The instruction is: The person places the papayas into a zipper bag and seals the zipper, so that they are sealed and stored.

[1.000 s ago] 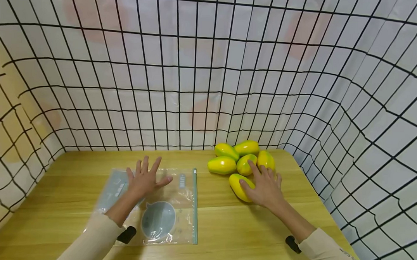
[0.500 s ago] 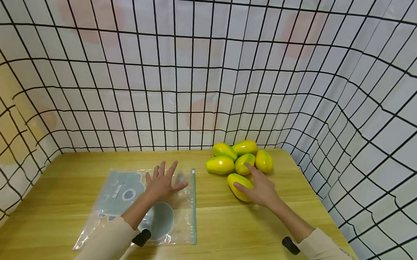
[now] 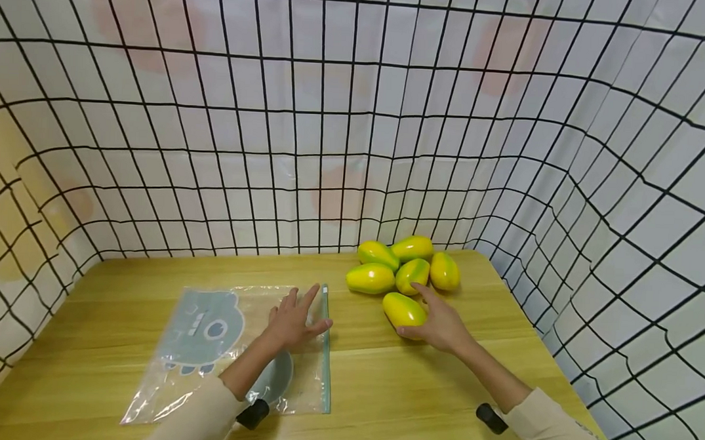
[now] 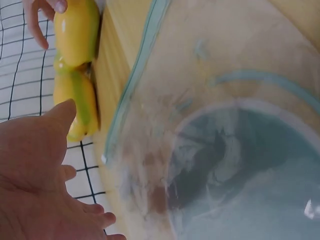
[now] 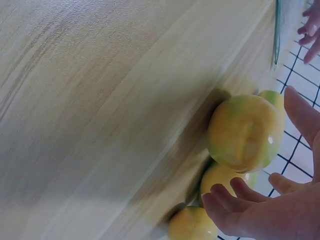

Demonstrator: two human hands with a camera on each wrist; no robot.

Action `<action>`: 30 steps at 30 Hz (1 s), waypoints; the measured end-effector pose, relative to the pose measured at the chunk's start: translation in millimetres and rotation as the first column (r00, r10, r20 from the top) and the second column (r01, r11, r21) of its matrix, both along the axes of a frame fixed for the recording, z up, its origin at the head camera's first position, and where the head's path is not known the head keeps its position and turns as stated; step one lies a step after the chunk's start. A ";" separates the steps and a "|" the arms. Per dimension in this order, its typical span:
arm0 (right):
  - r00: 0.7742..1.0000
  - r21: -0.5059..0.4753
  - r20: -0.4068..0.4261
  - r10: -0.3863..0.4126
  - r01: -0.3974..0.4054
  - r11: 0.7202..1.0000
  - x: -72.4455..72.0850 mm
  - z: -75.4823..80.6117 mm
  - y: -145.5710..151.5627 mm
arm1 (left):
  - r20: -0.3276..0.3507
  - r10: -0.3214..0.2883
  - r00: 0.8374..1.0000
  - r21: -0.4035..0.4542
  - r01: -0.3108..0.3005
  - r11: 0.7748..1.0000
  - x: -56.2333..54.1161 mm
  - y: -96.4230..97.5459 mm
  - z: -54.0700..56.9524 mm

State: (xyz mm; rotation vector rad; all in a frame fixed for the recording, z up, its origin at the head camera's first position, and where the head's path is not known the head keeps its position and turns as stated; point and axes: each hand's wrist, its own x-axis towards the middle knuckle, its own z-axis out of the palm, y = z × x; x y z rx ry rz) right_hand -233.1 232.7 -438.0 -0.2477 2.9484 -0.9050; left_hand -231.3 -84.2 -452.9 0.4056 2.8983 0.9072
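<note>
My left hand (image 3: pixel 291 325) hovers over a clear zip bag (image 3: pixel 260 295) with fingers spread, near its teal zip edge (image 3: pixel 326 350). A blue-grey cartoon figure (image 3: pixel 197 325) and a blue-grey round patch are printed on the bag, which lies flat. My right hand (image 3: pixel 442 326) is at the nearest yellow-green mango (image 3: pixel 401 313), thumb on its near side and fingers on its far side. In the right wrist view, the thumb and fingers stand loosely around this mango (image 5: pixel 245 132), without closing on it. Behind it several more mangoes (image 3: pixel 370 278) sit in a cluster.
The wooden table (image 3: pixel 375 385) is bounded at the back and sides by black wire mesh (image 3: pixel 325 173) over white sheeting. The mango cluster sits close to the back mesh. A black wrist camera (image 3: pixel 490 418) hangs below each wrist.
My left hand has moved right across the bag, closer to the zip edge, uncovering the cartoon print. My right hand has drawn its fingers in slightly around the front mango.
</note>
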 end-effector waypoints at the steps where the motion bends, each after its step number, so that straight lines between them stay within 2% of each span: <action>1: 1.000 0.000 0.003 0.000 0.000 1.000 0.4 0.3 -0.5 | 0.000 -0.005 1.000 -0.001 0.005 1.000 0.5 1.1 -0.8; 13: 0.998 0.023 0.063 0.006 -0.008 1.000 2.3 2.8 -0.3 | 0.021 0.017 1.000 -0.013 -0.017 1.000 10.0 10.7 -7.5; 24: 0.997 0.018 0.074 0.014 -0.016 1.000 5.2 4.5 2.8 | 0.012 0.068 0.998 -0.072 -0.067 0.995 9.2 20.7 -18.2; 30: 0.997 0.017 0.075 0.014 -0.016 1.000 5.6 2.7 2.3 | 0.053 0.077 0.996 -0.073 -0.073 0.995 11.0 23.0 -23.1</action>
